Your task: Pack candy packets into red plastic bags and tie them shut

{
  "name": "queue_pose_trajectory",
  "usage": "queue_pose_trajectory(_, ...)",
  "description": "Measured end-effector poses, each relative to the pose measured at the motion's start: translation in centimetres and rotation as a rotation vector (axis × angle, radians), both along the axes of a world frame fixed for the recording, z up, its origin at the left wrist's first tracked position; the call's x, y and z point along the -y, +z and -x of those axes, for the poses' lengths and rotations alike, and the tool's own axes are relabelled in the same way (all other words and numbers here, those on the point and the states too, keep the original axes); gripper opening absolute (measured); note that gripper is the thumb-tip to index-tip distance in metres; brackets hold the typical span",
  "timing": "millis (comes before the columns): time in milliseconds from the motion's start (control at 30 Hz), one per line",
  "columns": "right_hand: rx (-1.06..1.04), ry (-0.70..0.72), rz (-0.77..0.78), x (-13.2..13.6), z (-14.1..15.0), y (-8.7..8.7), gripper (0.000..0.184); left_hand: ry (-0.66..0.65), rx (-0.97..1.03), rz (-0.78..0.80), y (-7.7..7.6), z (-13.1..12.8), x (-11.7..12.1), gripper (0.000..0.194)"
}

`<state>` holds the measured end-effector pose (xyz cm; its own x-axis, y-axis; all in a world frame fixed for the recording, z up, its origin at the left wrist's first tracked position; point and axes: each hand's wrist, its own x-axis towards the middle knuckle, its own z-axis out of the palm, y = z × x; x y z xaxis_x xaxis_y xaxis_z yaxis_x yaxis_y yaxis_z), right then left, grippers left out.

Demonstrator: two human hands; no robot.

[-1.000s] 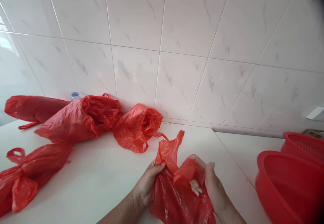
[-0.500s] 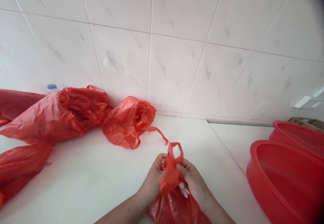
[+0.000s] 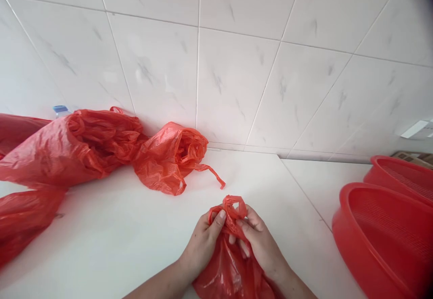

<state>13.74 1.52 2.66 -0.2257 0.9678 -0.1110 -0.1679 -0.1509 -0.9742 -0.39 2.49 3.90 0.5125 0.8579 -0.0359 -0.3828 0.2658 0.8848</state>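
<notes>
Between my hands is a red plastic bag (image 3: 233,267), gathered at its top, with its handle loops standing up above my fingers. My left hand (image 3: 206,240) pinches the left side of the gathered neck, thumb on top. On the other side, my right hand (image 3: 259,238) grips the bag just below the right handle loop, some of its fingers showing through or behind the plastic. The lower part of the bag runs out of view at the bottom edge. What it holds, if anything, I cannot make out.
A crumpled red bag (image 3: 172,157) and a larger red bundle (image 3: 81,148) lie along the tiled wall (image 3: 162,73) on the white table (image 3: 118,231). Another red bag (image 3: 29,222) is at left. A blue-capped bottle (image 3: 61,110) stands behind. Red plastic baskets (image 3: 352,240) stand at right.
My left thumb has come over the top of the bag's neck, and a second loop now shows at left. The right loop has tipped over to the right. The view has shifted slightly.
</notes>
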Motion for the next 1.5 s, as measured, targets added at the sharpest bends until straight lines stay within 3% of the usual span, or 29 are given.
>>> queue_pose_trajectory(133, -0.225, 0.068, 0.096, -0.2, -1.1, -0.1, 0.04, 0.047, -0.037, -0.037, 0.3, 0.2, -0.1, 0.039)
queue_pose_trajectory(233, -0.245, 0.051, 0.129, -0.4, -1.7, -0.4, 0.059, 0.103, -0.095, -0.076, -0.1, 0.2, -0.1, 0.031)
queue_pose_trajectory(300, -0.24, 0.029, 0.164, -0.4, -1.9, -0.6, 0.053, 0.114, -0.124, -0.064, -0.5, 0.3, 0.0, 0.028)
queue_pose_trajectory(400, -0.243, 0.09, 0.187, -0.3, -2.1, -0.2, 0.031, 0.12, -0.149, -0.007, -0.9, 0.4, -0.1, 0.031)
queue_pose_trajectory(467, -0.188, 0.149, 0.152, -0.2, -2.2, 0.5, 0.025, 0.119, -0.153, 0.028, -1.0, 0.5, -0.1, 0.033)
queue_pose_trajectory(533, -0.063, 0.149, 0.089, -0.1, -2.2, 1.0, 0.033, 0.123, -0.145, 0.048, -0.9, 0.6, 0.0, 0.034)
queue_pose_trajectory(667, 0.208, 0.011, -0.003, -0.2, -1.7, 0.6, 0.022, 0.133, -0.131, 0.039, -1.0, 0.6, 0.5, 0.032)
queue_pose_trajectory(800, 0.414, -0.212, -0.072, -0.1, -0.9, -0.6, 0.014, 0.059, -0.165, -0.063, -0.9, 0.1, 1.4, 0.026)
queue_pose_trajectory(933, 0.425, -0.203, -0.123, 0.1, -0.7, -0.4, 0.014, 0.046, -0.27, -0.197, -0.8, -0.1, 1.7, 0.023)
queue_pose_trajectory(1033, 0.361, -0.174, -0.085, -0.2, -1.1, 0.2, 0.017, 0.109, -0.365, -0.256, -1.1, -0.1, 1.5, 0.025)
queue_pose_trajectory(1300, -0.108, 0.122, 0.14, -0.8, -3.1, 0.3, 0.028, 0.214, -0.475, -0.453, -2.0, 0.5, 1.0, 0.025)
queue_pose_trajectory(1433, -0.308, 0.089, 0.177, -0.9, -3.4, 0.1, 0.024, 0.225, -0.521, -0.573, -2.2, 0.6, 1.1, 0.026)
queue_pose_trajectory(1500, -0.33, 0.044, 0.185, -1.0, -3.5, 0.0, 0.017, 0.238, -0.546, -0.73, -2.2, 0.6, 1.2, 0.029)
